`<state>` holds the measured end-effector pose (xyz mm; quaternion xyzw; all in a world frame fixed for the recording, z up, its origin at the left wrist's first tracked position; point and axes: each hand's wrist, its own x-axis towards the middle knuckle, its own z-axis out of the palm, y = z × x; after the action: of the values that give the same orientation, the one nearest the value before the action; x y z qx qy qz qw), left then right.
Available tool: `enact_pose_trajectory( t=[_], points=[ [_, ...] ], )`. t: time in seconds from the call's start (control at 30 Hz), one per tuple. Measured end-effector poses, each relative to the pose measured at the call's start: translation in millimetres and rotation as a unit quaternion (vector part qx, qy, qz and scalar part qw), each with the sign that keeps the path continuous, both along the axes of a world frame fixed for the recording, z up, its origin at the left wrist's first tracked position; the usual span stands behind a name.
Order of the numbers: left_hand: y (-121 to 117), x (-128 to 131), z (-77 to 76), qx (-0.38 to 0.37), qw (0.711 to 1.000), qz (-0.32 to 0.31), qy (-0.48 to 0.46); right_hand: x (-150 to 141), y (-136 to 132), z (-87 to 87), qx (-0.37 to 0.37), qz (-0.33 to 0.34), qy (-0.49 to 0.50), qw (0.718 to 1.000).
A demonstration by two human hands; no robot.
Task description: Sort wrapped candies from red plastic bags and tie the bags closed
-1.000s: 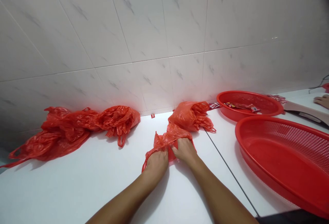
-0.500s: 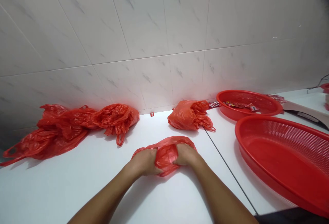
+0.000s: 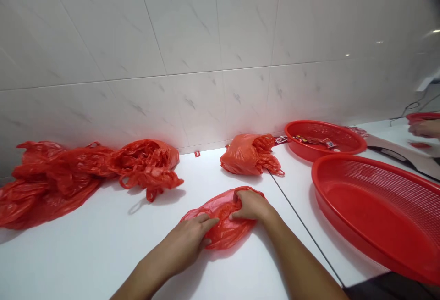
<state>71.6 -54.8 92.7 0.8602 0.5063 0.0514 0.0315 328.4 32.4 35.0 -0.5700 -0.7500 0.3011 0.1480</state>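
Observation:
A red plastic bag point(image 3: 222, 232) lies on the white table in front of me with its mouth spread wide. At the bag's left side, my left hand point(image 3: 194, 238) rests with fingers apart on its edge, fingertips over the opening. My right hand point(image 3: 249, 206) reaches into the mouth from the right, its fingers bent against the plastic and the thumb apart from them. The fingertips are partly hidden by the bag. Behind it, a bundled red bag point(image 3: 242, 155) stands near the wall.
More crumpled red bags point(image 3: 65, 171) lie at the left along the tiled wall. On the right are a large red basket point(image 3: 364, 208) and a red basin point(image 3: 323, 128) holding small packets. Another person's hand point(image 3: 424, 128) shows at the far right edge.
My left hand has drawn back from inside the bag to its near left edge. The bag's mouth has spread wider. Bags at the left have flopped forward, and another person's hand has appeared.

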Motion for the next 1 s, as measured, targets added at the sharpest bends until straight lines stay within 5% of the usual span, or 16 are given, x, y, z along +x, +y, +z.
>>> enact_pose_trajectory(
  t=[0.13, 0.27, 0.37, 0.43, 0.5, 0.7, 0.83, 0.9, 1.0],
  points=[
    [23.4, -1.6, -36.1, 0.002, 0.998, -0.017, -0.056, 14.2, -1.4, 14.3, -0.016, 0.015, 0.022, 1.0],
    [38.6, -6.5, -69.7, 0.028, 0.998, -0.004, -0.062, 45.9, 10.1, 49.5, -0.035, 0.084, 0.204, 0.975],
    [39.2, -7.6, -77.6, 0.035, 0.996, 0.012, -0.076, 75.5, 39.7, 75.9, 0.106, -0.069, 0.322, 0.938],
    [38.8, -8.3, -78.5, 0.035, 0.995, 0.026, -0.087, 90.0, 61.4, 85.9, 0.202, -0.203, 0.309, 0.907],
    [38.6, -9.9, -79.5, 0.034, 0.995, 0.03, -0.093, 94.9, 74.8, 88.6, 0.241, -0.265, 0.277, 0.892],
    [34.0, -12.2, -77.2, 0.083, 0.984, 0.009, -0.159, 60.6, 52.2, 71.1, 0.247, -0.214, 0.255, 0.91],
    [30.4, -14.3, -60.6, 0.225, 0.939, -0.015, -0.258, 47.1, 33.5, 42.3, 0.287, -0.232, 0.319, 0.873],
    [29.8, -18.4, -51.9, 0.252, 0.926, 0.016, -0.281, 51.0, 31.5, 23.4, 0.297, -0.27, 0.339, 0.851],
    [30.9, -28.7, -42.1, 0.16, 0.948, 0.139, -0.239, 63.4, 33.8, -2.1, 0.294, -0.295, 0.337, 0.844]
  ],
)
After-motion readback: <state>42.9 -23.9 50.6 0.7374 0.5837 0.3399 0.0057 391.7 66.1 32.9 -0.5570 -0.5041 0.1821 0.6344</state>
